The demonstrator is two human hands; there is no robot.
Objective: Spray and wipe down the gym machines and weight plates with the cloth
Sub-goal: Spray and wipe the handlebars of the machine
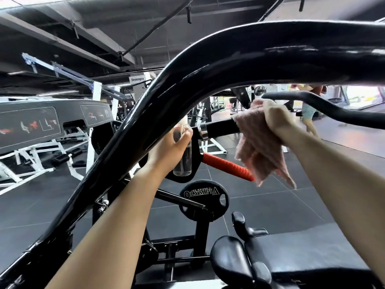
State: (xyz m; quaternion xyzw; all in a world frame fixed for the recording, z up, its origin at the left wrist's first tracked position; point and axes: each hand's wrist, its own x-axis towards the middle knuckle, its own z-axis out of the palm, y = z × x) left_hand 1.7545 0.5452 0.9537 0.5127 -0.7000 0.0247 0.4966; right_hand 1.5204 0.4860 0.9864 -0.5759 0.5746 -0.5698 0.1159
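A curved black frame tube (187,80) of a plate-loaded gym machine arches above and to the left of both hands. Beyond the left hand, a neighbouring grey machine panel (29,126) carries exercise pictograms, too blurred to read. Below the hands hangs a black weight plate (203,198) lettered "JOE WEIDER'S OLYMPIA"; far behind, a sign (137,79) reads "Demonpro".

The wiping step appears to be in hand. The right hand (275,119), fingers curled, clasps a pink cloth (258,149) around the black handle bar (220,128) just beyond its chrome collar (203,131); loose cloth hangs below the fist and covers the tip of a red grip (228,166). The left hand (170,147), reaching past the frame tube, holds a clear spray bottle (184,155) upright, fingers wrapped around its upper part; whether a finger rests on the nozzle cannot be told.

The next move likely calls for drawing the cloth along the bar toward the collar, keeping firm wrap-around pressure, then treating the red grip and the weight plate below, with the bottle aimed clear of the cloth hand.
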